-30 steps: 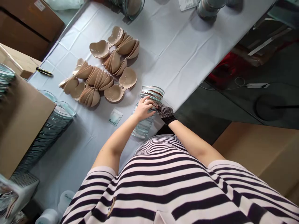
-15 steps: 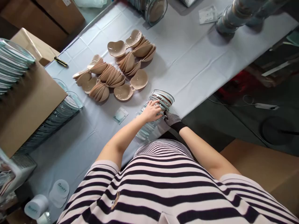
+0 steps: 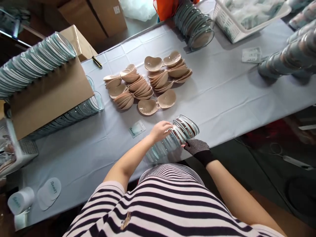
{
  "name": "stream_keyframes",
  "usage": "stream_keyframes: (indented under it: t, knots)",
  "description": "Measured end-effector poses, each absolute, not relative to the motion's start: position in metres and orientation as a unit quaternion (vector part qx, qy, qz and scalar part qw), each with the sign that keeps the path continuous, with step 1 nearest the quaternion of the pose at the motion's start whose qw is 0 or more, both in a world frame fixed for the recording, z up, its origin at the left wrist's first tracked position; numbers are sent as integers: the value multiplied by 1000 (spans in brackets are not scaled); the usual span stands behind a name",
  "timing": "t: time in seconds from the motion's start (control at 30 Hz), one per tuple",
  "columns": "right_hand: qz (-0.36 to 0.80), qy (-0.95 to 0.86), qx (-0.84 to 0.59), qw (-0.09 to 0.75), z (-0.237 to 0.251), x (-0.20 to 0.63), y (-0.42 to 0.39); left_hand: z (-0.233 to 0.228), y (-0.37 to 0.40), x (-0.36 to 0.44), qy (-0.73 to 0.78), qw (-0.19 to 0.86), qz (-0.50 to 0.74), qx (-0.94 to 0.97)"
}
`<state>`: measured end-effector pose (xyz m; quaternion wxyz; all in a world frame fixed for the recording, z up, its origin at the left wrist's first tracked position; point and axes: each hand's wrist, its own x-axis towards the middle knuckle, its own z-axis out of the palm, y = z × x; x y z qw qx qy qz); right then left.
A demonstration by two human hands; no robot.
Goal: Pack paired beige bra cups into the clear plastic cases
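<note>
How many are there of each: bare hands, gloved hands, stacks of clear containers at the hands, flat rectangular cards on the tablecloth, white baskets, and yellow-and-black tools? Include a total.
Bare left hand: 1
Gloved right hand: 1
Container stack: 1
Rectangular cards: 2
White baskets: 2
Yellow-and-black tool: 1
Total: 8

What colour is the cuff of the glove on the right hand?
Plain black. The glove cuff shows best in the head view.
</note>
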<state>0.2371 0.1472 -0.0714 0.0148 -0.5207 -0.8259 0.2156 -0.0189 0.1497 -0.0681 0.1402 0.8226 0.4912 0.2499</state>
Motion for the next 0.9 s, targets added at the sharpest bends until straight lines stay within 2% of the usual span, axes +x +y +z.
stream_keyframes:
  t: [0.07,0.1,0.17,0.23,0.33,0.4,0.63,0.73,0.9]
  knots:
    - [219,-825,-520,-38,-47,221,194,-71,161,-46,549,121,260,785]
    - [206,-829,-519,-32,-35,207,222,-72,170,-58,575,106,257,770]
    - [151,-861,-485,36,-20,169,281,-76,197,-76,623,69,237,742]
    - [90,-904,-415,52,-17,126,331,-81,226,-85,665,36,216,714]
    - [45,-935,-351,-4,-33,78,373,-93,262,-89,690,23,191,698]
    - [41,-941,-333,-32,-49,63,382,-103,273,-92,698,23,177,694]
    - [50,-957,-284,-36,-79,65,380,-116,267,-95,735,37,117,667]
    - [51,-967,-248,-41,-68,62,378,-100,265,-95,729,61,109,673]
    - [11,-978,-203,38,-10,68,366,-55,254,-103,686,81,147,708]
